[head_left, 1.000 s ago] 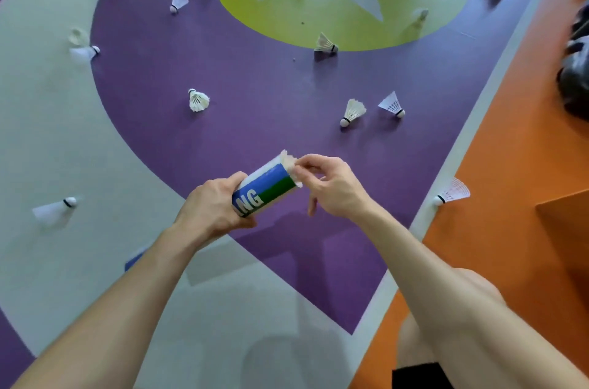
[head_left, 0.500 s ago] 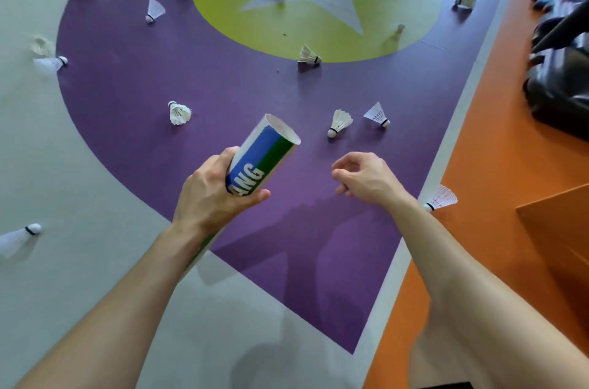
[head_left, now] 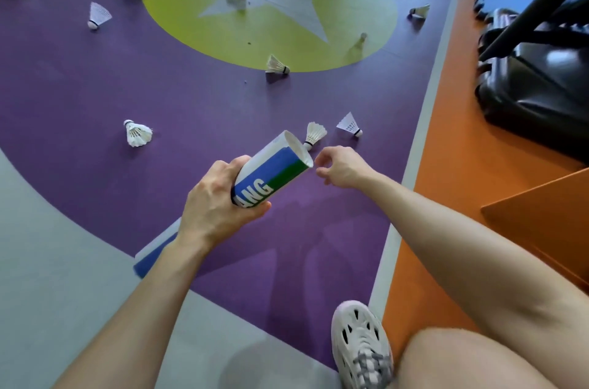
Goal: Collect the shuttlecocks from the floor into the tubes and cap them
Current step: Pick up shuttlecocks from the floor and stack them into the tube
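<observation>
1. Your right hand [head_left: 339, 167]: thumb and forefinger curve apart in a loose C, the other fingers are lightly curled, and nothing is held. It hovers just beside the tube's mouth.
2. Your left hand [head_left: 216, 207]: fingers and thumb wrap round the blue-and-green-banded white cardboard tube [head_left: 274, 172]. Its open mouth is tilted up and away. No cap is in view.
3. Nearest target: a white feather shuttlecock with a cork tip [head_left: 314, 135] lies on the purple floor [head_left: 79, 86] just beyond the tube's rim.
4. Risk: the rim partly hides the cork tip from you. A blind reach may flick the shuttlecock away, toward the white mesh-skirted plastic shuttlecock [head_left: 350, 125] near it.
5. Risk: a pinch on the feather skirt would probably bend or crack the feathers. Take it low, at the cork.
6. Risk: I cannot tell how full the tube is. If its mouth dips as you bend, anything inside could slide out.
7. Risk: a shuttlecock loaded skirt-first would likely jam. Load it cork first.
8. Further out, many shuttlecocks lie well apart across the purple floor and the yellow-green circle [head_left: 178, 22]. Your white perforated shoe [head_left: 361, 344] could crush one on a careless step.
9. The black equipment base [head_left: 541, 86] stands on the orange strip to your right. Mind it when you reach that way.
</observation>
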Demonstrator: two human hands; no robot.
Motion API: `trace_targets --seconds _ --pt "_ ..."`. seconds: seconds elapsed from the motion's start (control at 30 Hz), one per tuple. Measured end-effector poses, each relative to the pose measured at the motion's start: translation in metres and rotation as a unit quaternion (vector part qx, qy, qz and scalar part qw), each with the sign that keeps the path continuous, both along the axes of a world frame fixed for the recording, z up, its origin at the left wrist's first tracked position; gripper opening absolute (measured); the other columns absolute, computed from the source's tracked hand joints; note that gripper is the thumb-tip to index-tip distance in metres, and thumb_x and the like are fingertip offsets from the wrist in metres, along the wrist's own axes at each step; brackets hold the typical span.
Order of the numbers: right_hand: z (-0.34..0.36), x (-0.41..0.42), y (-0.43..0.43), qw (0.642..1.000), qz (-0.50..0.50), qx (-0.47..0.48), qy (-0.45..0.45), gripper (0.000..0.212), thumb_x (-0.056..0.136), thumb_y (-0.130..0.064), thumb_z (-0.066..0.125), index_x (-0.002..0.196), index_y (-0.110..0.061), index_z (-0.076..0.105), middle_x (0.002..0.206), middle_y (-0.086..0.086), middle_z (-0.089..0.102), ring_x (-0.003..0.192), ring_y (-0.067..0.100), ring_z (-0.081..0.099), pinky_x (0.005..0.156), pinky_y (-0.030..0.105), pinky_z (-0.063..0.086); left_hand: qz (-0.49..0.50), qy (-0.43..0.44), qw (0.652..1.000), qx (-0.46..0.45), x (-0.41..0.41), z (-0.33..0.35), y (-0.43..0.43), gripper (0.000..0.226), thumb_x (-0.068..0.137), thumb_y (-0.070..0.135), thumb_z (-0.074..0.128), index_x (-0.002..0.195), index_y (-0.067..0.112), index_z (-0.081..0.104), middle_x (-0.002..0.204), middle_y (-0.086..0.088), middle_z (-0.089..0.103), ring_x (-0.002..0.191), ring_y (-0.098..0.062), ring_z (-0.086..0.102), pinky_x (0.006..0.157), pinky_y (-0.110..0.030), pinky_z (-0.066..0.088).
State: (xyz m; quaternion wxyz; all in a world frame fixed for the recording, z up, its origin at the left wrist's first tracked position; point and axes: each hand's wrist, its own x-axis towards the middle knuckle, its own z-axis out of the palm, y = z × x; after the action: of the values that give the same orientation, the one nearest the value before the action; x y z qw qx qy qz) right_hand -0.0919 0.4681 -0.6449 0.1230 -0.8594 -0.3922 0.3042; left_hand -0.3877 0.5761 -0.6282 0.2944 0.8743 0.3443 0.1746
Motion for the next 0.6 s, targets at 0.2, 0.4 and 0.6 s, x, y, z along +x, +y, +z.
trace_targets --seconds 0.2,0.4,0.6 --pt "-0.065 0.063 0.072 0.991 -0.077 0.087 -0.063 0.051 0.086 -0.037 0.074 0.133 -0.021 0.063 0.134 0.003 0.065 0.122 0.026 0.063 0.105 0.040 0.050 0.035 0.013 0.999 0.008 -0.013 -0.029 0.016 0.085 0.070 0.053 0.099 0.143 0.042 0.056 0.109 0.014 0.067 0.093 -0.016 0.067 0.079 -0.044 0.060" --pt "-0.118 0.101 0.121 0.985 -0.160 0.053 -0.029 0.055 0.089 -0.040 0.069 0.137 -0.014 0.061 0.136 0.014 0.067 0.128 0.032 0.063 0.103 0.038 0.049 0.085 0.075 0.993 0.014 -0.037 -0.012 0.024 0.084 0.069 0.053 0.099 0.141 0.043 0.058 0.099 0.021 0.064 0.091 -0.015 0.063 0.076 -0.037 0.051" --pt "-0.090 0.034 0.138 0.982 -0.127 0.139 0.015 0.011 0.080 -0.034 0.072 0.082 -0.023 0.072 0.083 0.001 0.073 0.082 0.026 0.071 0.064 0.032 0.046 0.150 0.052 0.986 -0.045 -0.066 -0.002 0.029 0.084 0.070 0.056 0.099 0.141 0.045 0.057 0.102 0.012 0.072 0.091 -0.015 0.069 0.081 -0.042 0.059"
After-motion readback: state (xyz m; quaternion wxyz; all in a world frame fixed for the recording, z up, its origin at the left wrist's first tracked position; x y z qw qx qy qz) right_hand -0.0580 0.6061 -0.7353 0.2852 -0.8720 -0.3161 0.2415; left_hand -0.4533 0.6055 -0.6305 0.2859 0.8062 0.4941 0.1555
